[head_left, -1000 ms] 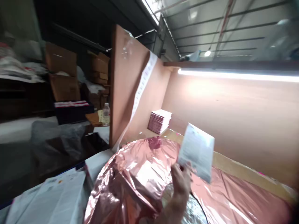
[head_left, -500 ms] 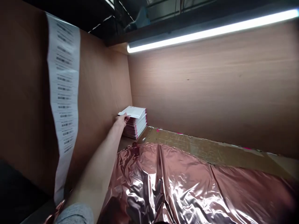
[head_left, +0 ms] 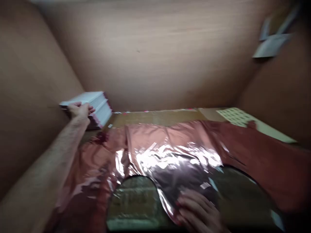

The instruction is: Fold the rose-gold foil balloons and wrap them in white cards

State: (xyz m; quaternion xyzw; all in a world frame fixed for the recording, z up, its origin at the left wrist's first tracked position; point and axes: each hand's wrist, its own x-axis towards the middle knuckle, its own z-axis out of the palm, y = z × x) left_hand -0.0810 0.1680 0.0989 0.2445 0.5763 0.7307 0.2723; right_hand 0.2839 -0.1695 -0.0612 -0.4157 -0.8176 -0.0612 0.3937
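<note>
My left hand [head_left: 81, 110] reaches to the front of a stack of white cards [head_left: 103, 113] with pink edges in the far left corner. Its fingers are bent, closed at the near edge of the top card; the grip is partly blurred. A shiny rose-gold foil balloon [head_left: 150, 139], flat and uninflated, spreads across the table with two rounded gaps at its near side. Over the balloon's near middle part lies my right hand [head_left: 198, 210], blurred, its fingers stretched out on the foil near the left gap's edge.
Brown cardboard [head_left: 155, 118] covers the table. A pale yellow patterned sheet [head_left: 243, 119] lies at the back right. White papers [head_left: 272, 45] hang on the right wall. Wooden panels [head_left: 145, 64] enclose the back and both sides.
The view has turned right and down, so the hanging label strip and lamp have left it. My right hand has come in over the foil. My left hand stays at the card stack.
</note>
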